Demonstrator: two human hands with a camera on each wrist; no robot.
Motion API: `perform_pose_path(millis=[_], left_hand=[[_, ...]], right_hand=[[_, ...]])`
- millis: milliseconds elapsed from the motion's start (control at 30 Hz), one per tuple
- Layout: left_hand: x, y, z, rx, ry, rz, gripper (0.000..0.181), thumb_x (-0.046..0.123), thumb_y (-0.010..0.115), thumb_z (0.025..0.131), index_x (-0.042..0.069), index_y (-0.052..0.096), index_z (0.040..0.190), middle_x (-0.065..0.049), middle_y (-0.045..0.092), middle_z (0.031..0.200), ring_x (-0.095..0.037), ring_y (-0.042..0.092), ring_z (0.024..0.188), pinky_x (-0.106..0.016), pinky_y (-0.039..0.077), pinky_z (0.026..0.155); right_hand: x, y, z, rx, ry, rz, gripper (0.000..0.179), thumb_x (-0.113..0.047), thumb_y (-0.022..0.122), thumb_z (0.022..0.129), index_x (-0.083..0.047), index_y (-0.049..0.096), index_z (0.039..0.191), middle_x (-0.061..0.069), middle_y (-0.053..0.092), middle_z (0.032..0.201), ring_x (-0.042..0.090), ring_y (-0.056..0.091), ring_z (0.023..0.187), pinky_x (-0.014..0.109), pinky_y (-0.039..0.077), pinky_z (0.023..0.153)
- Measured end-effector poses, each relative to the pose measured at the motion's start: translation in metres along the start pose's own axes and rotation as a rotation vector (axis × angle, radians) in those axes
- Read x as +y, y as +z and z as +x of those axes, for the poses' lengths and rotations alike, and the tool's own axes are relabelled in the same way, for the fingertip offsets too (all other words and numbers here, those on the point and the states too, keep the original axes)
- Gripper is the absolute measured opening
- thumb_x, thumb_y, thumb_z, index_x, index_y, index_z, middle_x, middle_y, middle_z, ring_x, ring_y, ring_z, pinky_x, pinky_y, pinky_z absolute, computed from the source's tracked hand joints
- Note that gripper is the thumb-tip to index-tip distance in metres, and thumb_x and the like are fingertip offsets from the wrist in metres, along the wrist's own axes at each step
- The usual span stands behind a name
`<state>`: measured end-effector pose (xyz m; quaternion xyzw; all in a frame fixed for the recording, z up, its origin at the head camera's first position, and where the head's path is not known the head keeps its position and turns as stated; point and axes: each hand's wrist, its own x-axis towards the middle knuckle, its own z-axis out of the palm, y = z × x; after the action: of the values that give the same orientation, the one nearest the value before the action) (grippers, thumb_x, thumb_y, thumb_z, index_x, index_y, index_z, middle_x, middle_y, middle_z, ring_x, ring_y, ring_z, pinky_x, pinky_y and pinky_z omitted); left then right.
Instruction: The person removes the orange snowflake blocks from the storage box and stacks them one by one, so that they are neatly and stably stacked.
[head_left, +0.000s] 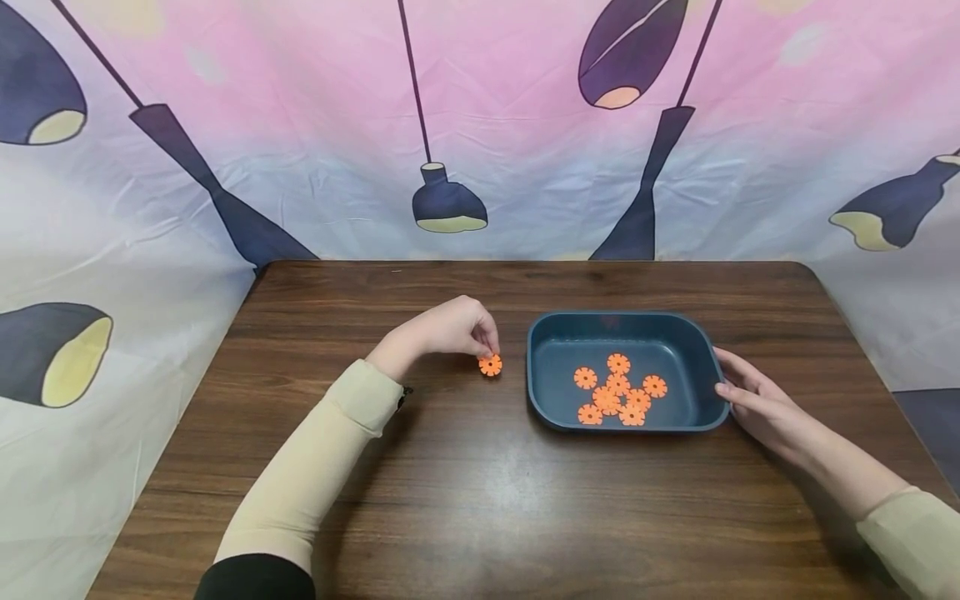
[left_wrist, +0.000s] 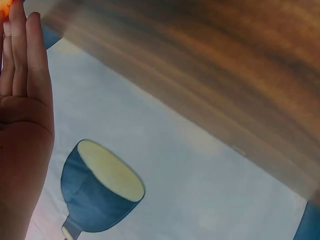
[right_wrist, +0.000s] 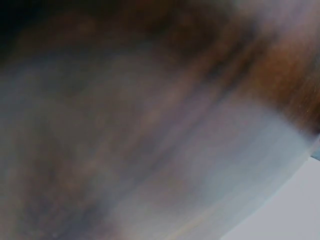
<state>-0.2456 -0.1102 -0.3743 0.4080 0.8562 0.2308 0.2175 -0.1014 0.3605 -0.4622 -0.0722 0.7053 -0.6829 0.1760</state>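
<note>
Left of the tray, my left hand point(head_left: 459, 327) pinches an orange notched disc point(head_left: 491, 366) between thumb and fingertips, low over the table. In the left wrist view the left hand point(left_wrist: 22, 115) fills the left edge, with a bit of orange disc point(left_wrist: 5, 7) at the top corner. A dark blue rectangular tray point(head_left: 626, 323) sits right of centre, several orange notched discs point(head_left: 607, 400) lying together on its floor. My right hand point(head_left: 765, 408) grips the tray's right end, thumb at the rim and fingers along the outer wall. The right wrist view is mostly blurred.
The dark wood-grain table point(head_left: 480, 517) carries the tray. Behind its far edge hangs a cloth point(head_left: 337, 167) printed with dark lamps, which also runs down the left and right sides.
</note>
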Motion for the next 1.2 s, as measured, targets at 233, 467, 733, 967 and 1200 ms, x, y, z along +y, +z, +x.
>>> perform_pose_path(millis=[233,467,733,967,1200], left_hand=[[-0.01,0.013,0.001,-0.033,-0.032,-0.034,0.01,-0.001,0.077,0.093,0.007,0.084,0.092,-0.004,0.08,0.085,-0.007,0.071,0.076,-0.022,0.059,0.073],[-0.013,0.019,0.0,-0.04,-0.052,-0.018,0.01,0.0,0.076,0.093,0.007,0.083,0.09,-0.004,0.08,0.085,-0.006,0.07,0.076,-0.022,0.058,0.072],[-0.018,0.023,0.001,-0.043,-0.056,0.027,0.01,0.001,0.077,0.091,0.009,0.083,0.087,-0.003,0.08,0.084,-0.005,0.067,0.074,-0.021,0.055,0.072],[-0.019,0.024,0.0,-0.036,-0.065,-0.003,0.009,0.002,0.078,0.091,0.009,0.082,0.087,-0.003,0.08,0.085,-0.006,0.069,0.075,-0.021,0.057,0.073],[-0.021,0.024,-0.002,-0.026,-0.063,-0.017,0.008,0.002,0.078,0.091,0.008,0.083,0.089,-0.004,0.081,0.087,-0.006,0.07,0.076,-0.022,0.058,0.073]], right_hand=[[0.001,0.0,0.0,0.006,-0.003,-0.009,0.048,-0.01,0.046,0.112,-0.031,0.039,0.155,-0.019,0.047,0.146,-0.009,0.049,0.129,0.006,0.041,0.098],[0.001,0.0,0.0,0.016,0.011,-0.027,0.048,-0.012,0.047,0.113,-0.032,0.038,0.155,-0.021,0.045,0.146,-0.011,0.048,0.129,0.005,0.041,0.097],[0.0,-0.001,0.0,0.025,0.037,-0.052,0.048,-0.016,0.047,0.113,-0.033,0.036,0.157,-0.022,0.043,0.146,-0.012,0.047,0.129,0.005,0.041,0.096],[0.0,0.0,0.0,0.021,0.024,-0.025,0.047,-0.013,0.047,0.113,-0.032,0.038,0.155,-0.021,0.044,0.146,-0.012,0.048,0.129,0.005,0.041,0.097],[-0.001,-0.001,0.0,0.025,0.035,-0.024,0.047,-0.014,0.047,0.113,-0.032,0.037,0.156,-0.021,0.045,0.145,-0.012,0.048,0.129,0.006,0.041,0.097]])
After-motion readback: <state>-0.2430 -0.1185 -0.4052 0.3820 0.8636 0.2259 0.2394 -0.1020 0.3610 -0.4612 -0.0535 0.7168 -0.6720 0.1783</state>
